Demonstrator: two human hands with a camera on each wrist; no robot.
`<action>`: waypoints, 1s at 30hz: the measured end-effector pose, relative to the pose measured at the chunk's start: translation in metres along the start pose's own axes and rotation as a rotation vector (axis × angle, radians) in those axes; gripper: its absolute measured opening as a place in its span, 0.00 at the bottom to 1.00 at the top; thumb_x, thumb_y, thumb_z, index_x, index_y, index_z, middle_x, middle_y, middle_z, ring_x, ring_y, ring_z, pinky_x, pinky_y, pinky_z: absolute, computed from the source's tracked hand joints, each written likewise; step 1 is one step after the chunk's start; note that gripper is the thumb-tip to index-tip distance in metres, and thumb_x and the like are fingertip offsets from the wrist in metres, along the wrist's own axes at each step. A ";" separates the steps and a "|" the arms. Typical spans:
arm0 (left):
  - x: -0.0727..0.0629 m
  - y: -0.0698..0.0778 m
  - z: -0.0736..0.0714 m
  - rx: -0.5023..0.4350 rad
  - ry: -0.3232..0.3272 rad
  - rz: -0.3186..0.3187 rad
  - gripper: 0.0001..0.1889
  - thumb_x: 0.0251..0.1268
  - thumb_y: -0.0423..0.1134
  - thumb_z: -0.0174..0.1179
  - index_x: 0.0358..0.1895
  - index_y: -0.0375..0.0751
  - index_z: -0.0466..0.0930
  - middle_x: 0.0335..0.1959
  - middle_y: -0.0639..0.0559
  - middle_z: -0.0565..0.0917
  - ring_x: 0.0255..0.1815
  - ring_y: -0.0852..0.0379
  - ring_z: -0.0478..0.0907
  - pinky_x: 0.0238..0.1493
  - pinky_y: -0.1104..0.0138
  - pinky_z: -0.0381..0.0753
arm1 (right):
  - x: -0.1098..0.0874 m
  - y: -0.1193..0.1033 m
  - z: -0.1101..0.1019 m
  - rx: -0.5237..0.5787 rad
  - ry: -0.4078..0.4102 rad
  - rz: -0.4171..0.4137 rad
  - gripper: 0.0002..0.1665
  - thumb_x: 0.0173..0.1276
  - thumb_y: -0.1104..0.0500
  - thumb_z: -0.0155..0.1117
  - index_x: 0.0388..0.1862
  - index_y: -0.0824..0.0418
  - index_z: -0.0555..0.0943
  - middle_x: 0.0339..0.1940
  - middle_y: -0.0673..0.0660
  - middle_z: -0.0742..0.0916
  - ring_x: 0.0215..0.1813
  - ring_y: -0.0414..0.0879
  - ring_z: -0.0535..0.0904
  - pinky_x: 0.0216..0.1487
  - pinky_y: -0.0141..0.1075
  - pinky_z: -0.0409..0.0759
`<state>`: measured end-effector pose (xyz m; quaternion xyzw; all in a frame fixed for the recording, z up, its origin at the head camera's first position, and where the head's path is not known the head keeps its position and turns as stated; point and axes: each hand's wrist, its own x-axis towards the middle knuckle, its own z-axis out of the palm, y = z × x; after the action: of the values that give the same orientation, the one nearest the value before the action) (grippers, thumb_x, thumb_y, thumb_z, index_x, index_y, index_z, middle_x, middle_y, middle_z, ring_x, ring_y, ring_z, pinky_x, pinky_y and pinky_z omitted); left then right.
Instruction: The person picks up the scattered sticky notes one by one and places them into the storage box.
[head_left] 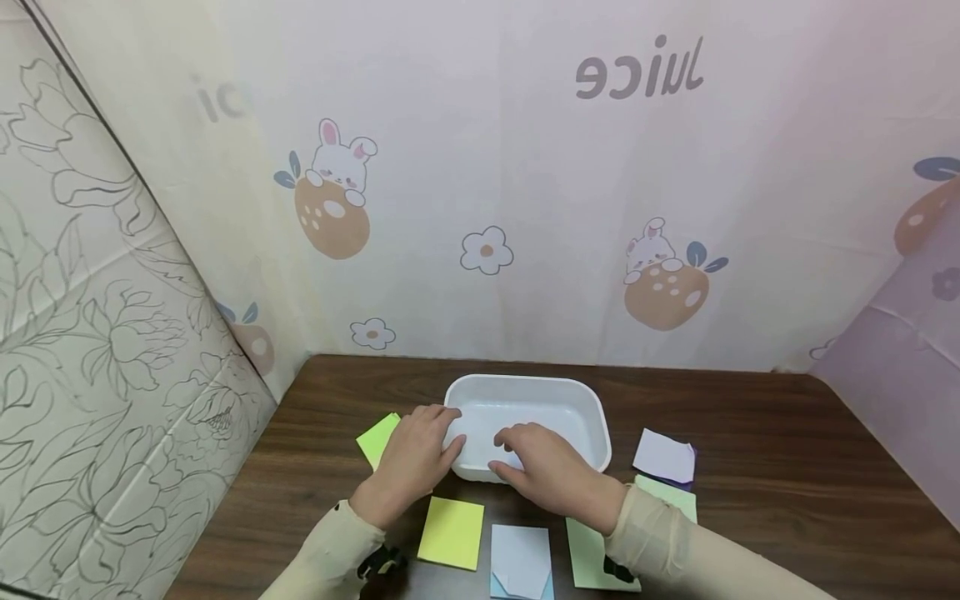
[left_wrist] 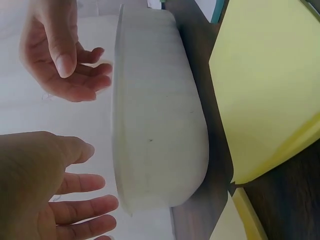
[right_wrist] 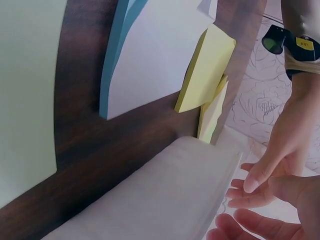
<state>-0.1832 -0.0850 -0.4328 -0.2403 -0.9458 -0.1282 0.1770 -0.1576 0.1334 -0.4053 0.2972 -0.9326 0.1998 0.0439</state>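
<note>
A white rectangular plastic tub (head_left: pixel 525 392) stands on the dark wooden table with nothing seen inside it. At its left rim my left hand (head_left: pixel 416 450) hovers, fingers spread and slightly bent; whether the fingertips touch the rim I cannot tell. Over the tub's front right part is my right hand (head_left: pixel 551 471), its fingers loosely bent and holding nothing. The left wrist view has both hands above the tub's rim, with the tub's outer side wall (left_wrist: pixel 155 115) turned toward the camera. From the right wrist, the left hand (right_wrist: pixel 280 165) appears with relaxed fingers, facing the right one.
Sticky note pads lie around the tub: a lime green pad (head_left: pixel 377 437) at left, a yellow one (head_left: pixel 452 533) and a white-and-blue one (head_left: pixel 521 560) in front, a pale green one (head_left: pixel 588 554) under the right forearm, a white-and-purple one (head_left: pixel 664 457) at right. Patterned curtains (head_left: pixel 487 167) rise behind.
</note>
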 end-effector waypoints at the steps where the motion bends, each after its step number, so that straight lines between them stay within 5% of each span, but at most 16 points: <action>1: 0.000 0.000 -0.001 -0.006 0.004 -0.001 0.18 0.67 0.48 0.67 0.54 0.40 0.84 0.49 0.46 0.88 0.49 0.48 0.84 0.50 0.54 0.83 | 0.000 -0.001 0.001 -0.001 -0.001 -0.003 0.16 0.70 0.53 0.68 0.48 0.63 0.84 0.41 0.56 0.90 0.42 0.46 0.85 0.43 0.41 0.83; 30: -0.014 -0.030 -0.012 -0.070 -0.007 -0.146 0.18 0.67 0.45 0.67 0.55 0.41 0.83 0.52 0.43 0.86 0.55 0.43 0.83 0.51 0.49 0.83 | -0.005 -0.026 0.012 0.013 -0.045 -0.076 0.16 0.71 0.51 0.67 0.49 0.60 0.84 0.41 0.52 0.88 0.41 0.40 0.80 0.42 0.34 0.80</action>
<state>-0.1831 -0.1202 -0.4319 -0.1774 -0.9562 -0.1731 0.1555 -0.1385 0.1119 -0.4079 0.3371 -0.9201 0.1975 0.0286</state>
